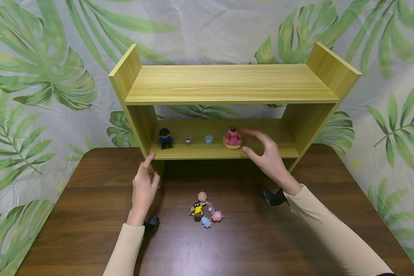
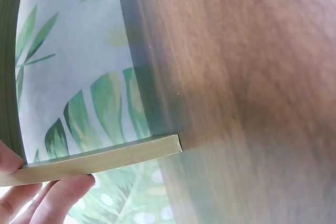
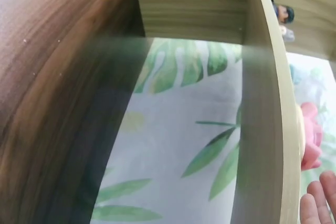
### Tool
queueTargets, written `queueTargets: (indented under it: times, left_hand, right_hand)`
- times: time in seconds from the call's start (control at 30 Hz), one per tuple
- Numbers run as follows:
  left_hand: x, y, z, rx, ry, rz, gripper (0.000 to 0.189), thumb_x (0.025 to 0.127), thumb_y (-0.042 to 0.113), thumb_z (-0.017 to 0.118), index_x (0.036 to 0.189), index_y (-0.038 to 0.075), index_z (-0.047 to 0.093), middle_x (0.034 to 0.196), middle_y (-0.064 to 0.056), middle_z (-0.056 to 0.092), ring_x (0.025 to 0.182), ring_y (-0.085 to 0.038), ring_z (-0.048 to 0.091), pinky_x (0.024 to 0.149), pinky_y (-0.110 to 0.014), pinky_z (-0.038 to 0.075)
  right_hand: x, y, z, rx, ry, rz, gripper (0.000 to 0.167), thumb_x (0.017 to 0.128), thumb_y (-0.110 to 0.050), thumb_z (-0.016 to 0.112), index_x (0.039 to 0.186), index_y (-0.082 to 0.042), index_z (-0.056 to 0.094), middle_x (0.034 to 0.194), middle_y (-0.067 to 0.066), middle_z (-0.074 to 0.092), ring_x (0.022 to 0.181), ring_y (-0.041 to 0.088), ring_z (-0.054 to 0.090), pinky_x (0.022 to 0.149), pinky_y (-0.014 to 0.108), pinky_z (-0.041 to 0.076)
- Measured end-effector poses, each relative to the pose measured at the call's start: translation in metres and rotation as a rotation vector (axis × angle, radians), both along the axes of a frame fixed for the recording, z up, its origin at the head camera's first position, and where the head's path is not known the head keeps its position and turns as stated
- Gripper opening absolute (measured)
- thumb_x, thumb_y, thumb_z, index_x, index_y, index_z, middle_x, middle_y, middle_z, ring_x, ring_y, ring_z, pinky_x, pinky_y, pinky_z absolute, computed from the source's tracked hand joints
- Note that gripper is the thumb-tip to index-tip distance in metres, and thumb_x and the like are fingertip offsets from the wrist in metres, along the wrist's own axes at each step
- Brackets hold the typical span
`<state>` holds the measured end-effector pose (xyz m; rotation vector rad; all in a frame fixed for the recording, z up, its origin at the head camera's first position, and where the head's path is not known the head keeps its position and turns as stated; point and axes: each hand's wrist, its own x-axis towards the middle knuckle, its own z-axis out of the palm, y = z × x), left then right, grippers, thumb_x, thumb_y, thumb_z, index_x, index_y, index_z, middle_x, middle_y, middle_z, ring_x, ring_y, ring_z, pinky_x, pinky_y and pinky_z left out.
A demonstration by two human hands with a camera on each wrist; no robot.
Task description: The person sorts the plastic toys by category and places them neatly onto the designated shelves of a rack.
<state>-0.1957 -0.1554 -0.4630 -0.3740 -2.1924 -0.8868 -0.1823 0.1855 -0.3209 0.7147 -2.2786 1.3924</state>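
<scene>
My left hand [image 1: 145, 191] holds the left side panel of a wooden shelf [image 1: 227, 84]. In the left wrist view, the thumb is on one face of the panel [image 2: 126, 153] and the fingers [image 2: 65, 195] are on the other. On the middle board, a pink bear figure [image 1: 233, 138] sits in a round cream base. Beside its right side is my right hand [image 1: 270, 159], fingers loosely extended and apart from it in the right wrist view. Left of the bear stand a small blue figure [image 1: 209, 140], a tiny grey figure [image 1: 188, 140] and a black-haired doll [image 1: 165, 138].
On the brown table [image 1: 96, 214] before the shelf lies a cluster of small toys: a pink-faced figure [image 1: 202, 196], a yellow and brown one [image 1: 197, 211], a grey one [image 1: 211, 208], a pink round one [image 1: 217, 216] and a blue piece [image 1: 206, 222]. Leaf-patterned cloth [image 1: 210, 30] hangs behind.
</scene>
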Motion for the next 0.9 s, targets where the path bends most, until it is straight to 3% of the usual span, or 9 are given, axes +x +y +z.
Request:
queueTargets:
  times: [0.27,0.53,0.9]
  left_hand:
    - [-0.001,0.000,-0.001,0.003,-0.013,0.001,0.078,0.082,-0.016,0.054,0.143,0.027,0.032,0.085,-0.013,0.047,0.052,-0.011,0.027,0.045,-0.029,0.029]
    - [-0.001,0.000,-0.003,0.013,-0.019,0.007,0.077,0.082,-0.016,0.054,0.143,0.027,0.033,0.089,-0.016,0.049,0.051,-0.010,0.027,0.045,-0.029,0.029]
    - [-0.001,0.000,-0.004,0.009,-0.018,0.011,0.077,0.082,-0.014,0.054,0.143,0.028,0.033,0.088,-0.017,0.050,0.051,-0.006,0.024,0.045,-0.029,0.028]
  right_hand:
    - [0.009,0.002,-0.009,-0.051,0.013,0.047,0.037,0.083,0.016,0.059,0.120,0.016,0.054,0.120,0.029,0.054,0.112,0.038,0.049,0.094,0.049,0.039]
    - [0.002,0.012,-0.039,-0.086,0.029,0.110,0.041,0.085,0.014,0.060,0.124,0.006,0.056,0.120,0.021,0.056,0.111,0.034,0.052,0.094,0.035,0.043]
    - [0.014,0.009,-0.052,-0.061,-0.029,0.150,0.036,0.087,0.008,0.060,0.122,0.002,0.059,0.117,0.016,0.060,0.106,0.028,0.056,0.093,0.029,0.043]
